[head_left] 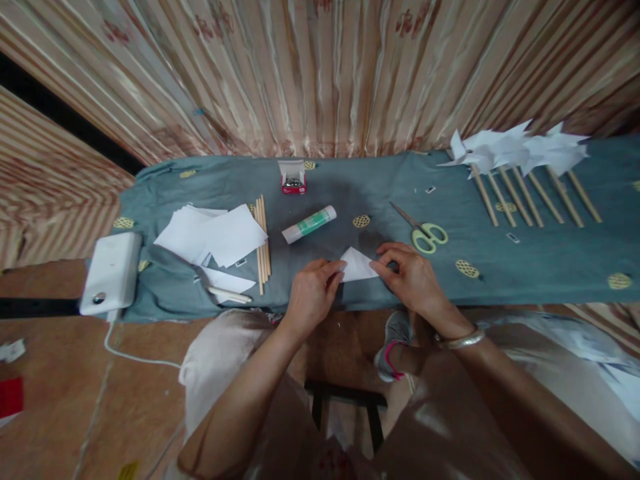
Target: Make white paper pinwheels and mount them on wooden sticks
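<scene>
I am wearing the only camera on my head; it is facing forward and down, looking from near above at my left hand and right hand, across the cloth-covered table toward the curtain beyond.

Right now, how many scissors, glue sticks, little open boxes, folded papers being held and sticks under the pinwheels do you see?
Scissors: 1 pair
Glue stick: 1
Little open box: 1
Held folded paper: 1
Pinwheel sticks: 7
Total: 11
</scene>
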A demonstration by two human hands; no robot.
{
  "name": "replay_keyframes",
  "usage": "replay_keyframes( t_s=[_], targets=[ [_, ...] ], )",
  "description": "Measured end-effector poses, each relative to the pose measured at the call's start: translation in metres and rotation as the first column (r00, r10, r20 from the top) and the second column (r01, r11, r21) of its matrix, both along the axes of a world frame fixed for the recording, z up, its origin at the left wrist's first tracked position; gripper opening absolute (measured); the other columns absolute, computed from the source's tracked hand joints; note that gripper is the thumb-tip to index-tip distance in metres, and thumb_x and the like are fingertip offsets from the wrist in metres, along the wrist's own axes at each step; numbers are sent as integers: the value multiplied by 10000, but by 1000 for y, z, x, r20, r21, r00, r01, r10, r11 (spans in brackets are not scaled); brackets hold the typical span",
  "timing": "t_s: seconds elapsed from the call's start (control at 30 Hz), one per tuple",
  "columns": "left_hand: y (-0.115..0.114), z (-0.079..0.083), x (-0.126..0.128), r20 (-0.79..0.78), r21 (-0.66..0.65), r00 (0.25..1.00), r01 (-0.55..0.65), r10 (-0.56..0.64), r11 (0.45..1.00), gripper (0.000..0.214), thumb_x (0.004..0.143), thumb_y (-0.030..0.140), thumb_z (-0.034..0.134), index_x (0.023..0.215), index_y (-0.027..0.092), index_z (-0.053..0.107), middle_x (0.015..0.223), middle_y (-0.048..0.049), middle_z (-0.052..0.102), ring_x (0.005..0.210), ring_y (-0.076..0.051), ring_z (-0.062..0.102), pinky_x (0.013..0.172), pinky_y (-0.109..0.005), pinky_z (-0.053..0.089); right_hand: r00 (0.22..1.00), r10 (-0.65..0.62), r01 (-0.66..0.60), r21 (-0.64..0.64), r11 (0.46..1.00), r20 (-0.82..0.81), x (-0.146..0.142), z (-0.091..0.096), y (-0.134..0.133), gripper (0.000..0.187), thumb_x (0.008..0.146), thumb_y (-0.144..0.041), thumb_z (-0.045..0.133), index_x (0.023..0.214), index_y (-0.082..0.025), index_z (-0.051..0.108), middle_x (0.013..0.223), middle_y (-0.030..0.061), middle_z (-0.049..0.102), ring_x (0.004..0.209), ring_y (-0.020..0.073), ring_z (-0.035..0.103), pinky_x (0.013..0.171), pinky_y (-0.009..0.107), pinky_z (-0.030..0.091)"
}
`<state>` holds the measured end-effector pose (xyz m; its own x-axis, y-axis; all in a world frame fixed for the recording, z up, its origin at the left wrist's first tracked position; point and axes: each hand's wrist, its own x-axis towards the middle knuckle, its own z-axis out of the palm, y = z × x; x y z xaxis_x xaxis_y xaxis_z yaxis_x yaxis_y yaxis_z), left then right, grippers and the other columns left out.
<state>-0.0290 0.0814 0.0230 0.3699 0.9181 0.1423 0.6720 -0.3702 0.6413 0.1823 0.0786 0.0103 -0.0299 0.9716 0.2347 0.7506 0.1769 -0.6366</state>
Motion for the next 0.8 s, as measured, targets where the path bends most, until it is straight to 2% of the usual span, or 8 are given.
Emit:
replay_keyframes(
  t_s=[0.8],
  targets=[
    [3,0,2,-109,8,994,-7,8,1000,209,909,202,557,1059,188,701,866,-49,683,830,-185,642,768,-272,493,999,-28,27,17,999,22,-3,0,3,186,804,-282,634,633,-230,582,938,92,710,913,255,659,854,420,495]
  ],
)
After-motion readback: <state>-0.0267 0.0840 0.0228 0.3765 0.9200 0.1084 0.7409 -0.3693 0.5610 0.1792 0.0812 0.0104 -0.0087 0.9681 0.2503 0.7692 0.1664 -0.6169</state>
